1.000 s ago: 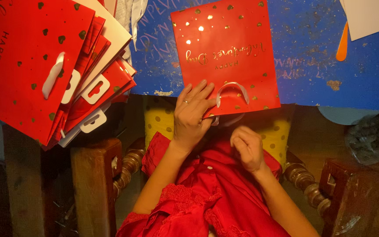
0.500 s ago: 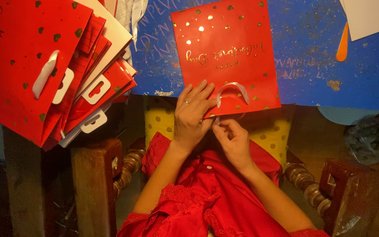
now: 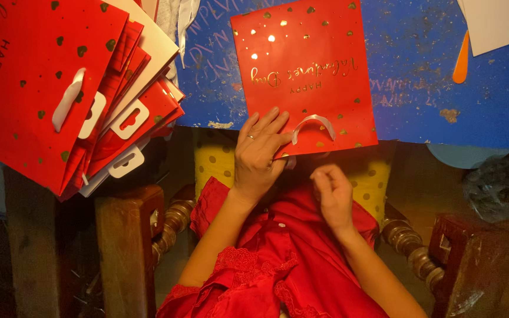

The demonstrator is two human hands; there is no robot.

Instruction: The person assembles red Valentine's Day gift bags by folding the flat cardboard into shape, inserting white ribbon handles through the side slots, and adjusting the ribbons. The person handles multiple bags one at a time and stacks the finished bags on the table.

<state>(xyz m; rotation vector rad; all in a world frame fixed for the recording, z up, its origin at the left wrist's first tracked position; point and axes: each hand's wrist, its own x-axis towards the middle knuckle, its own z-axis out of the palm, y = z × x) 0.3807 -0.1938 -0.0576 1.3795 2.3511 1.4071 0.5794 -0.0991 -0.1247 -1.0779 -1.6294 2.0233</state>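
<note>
Right hand (image 3: 332, 193) hovers low over the lap, fingers curled in toward the thumb as if pinching something small; what sits between them cannot be told in this light. Left hand (image 3: 259, 154), just beside it, lies flat with fingers spread on the near corner of the flat red paper gift bag with gold heart spots (image 3: 306, 70), pinning it where it overhangs the edge of the scuffed blue tabletop (image 3: 502, 100). The bag's white ribbon handle loop (image 3: 313, 123) arches between the two hands, its near end toward the right fingertips. Risk, as I judge it: if the left palm lifts, the overhanging bag may tip into the lap; a hard tug on the ribbon could tear the paper at its hole or crease the face. Far to the left of the left hand, a fanned stack of finished red bags with white handles (image 3: 60, 88) leans off its support and could slide if the table is jogged.
</note>
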